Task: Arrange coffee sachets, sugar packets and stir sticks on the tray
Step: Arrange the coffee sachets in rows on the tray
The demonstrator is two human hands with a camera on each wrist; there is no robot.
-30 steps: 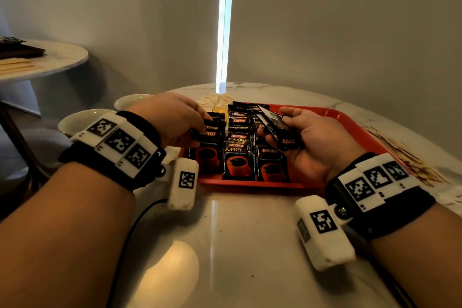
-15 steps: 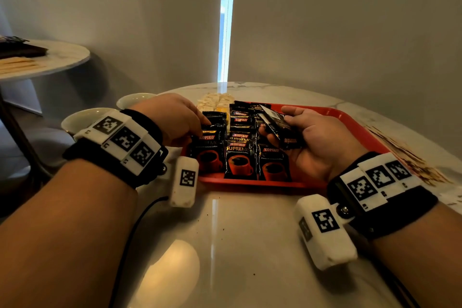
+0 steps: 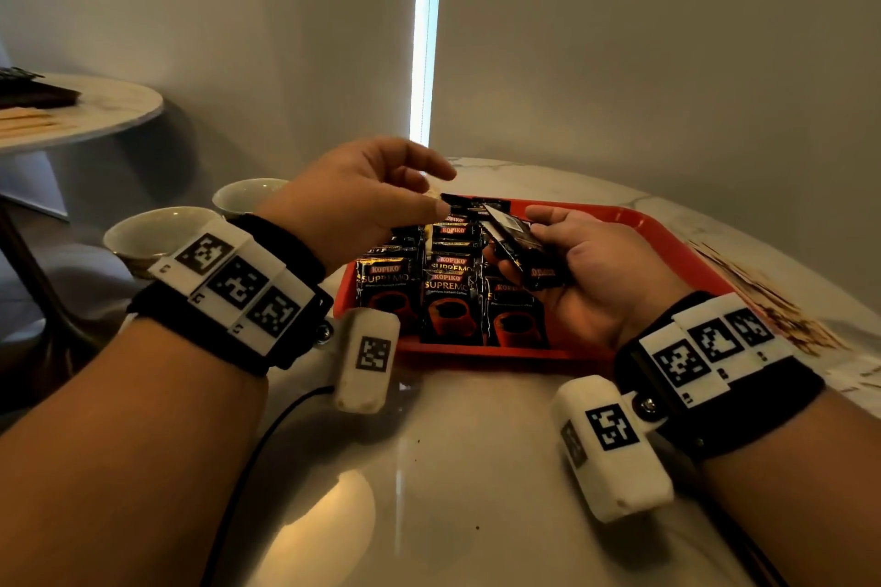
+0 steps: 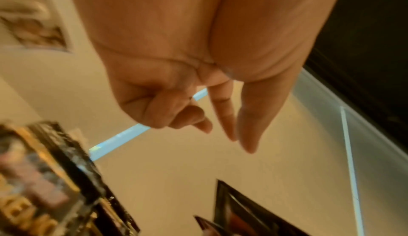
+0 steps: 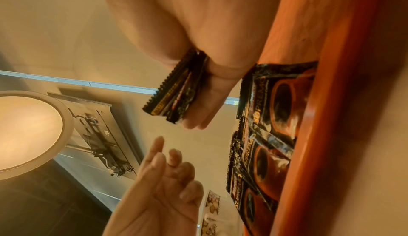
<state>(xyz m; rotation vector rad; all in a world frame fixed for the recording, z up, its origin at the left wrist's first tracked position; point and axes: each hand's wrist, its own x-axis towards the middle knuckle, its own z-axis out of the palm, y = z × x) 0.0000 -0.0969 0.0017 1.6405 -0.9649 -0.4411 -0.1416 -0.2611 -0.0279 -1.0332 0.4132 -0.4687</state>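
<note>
the red plastic tray [image 3: 658, 224] sits on the pale marble round tabletop [image 3: 453, 467], its near rim at about 6 o'clock of the rows of black coffee sachets [image 3: 450, 300] that fill its 9 o'clock half, overlapping in columns running toward 12 o'clock. the tray's 3 o'clock half shows bare red floor up to the raised rim.

the right hand [image 3: 605, 272] hovers palm up over the middle of the tray, its grip clamped on a small stack of black coffee sachets [image 3: 517, 245], thumb over the top and fingers under; in the right wrist view the stack's serrated ends [image 5: 174, 93] stick out past the fingertips.

the left hand [image 3: 362, 200] is raised above the tray's 10 o'clock corner, just beside the held stack but not touching it. its grip is loosely apart and holds nothing: the left wrist view shows the thumb and forefinger [image 4: 225, 115] extended, the other fingers curled in.

a heap of thin wooden stir sticks [image 3: 772, 315] lies on the tabletop just outside the tray's 3 o'clock rim. two pale ceramic bowls [image 3: 157, 234] stand at the tabletop's 9 o'clock edge. the near tabletop, at 6 o'clock of the tray, carries only a black cable [image 3: 252, 453].
</note>
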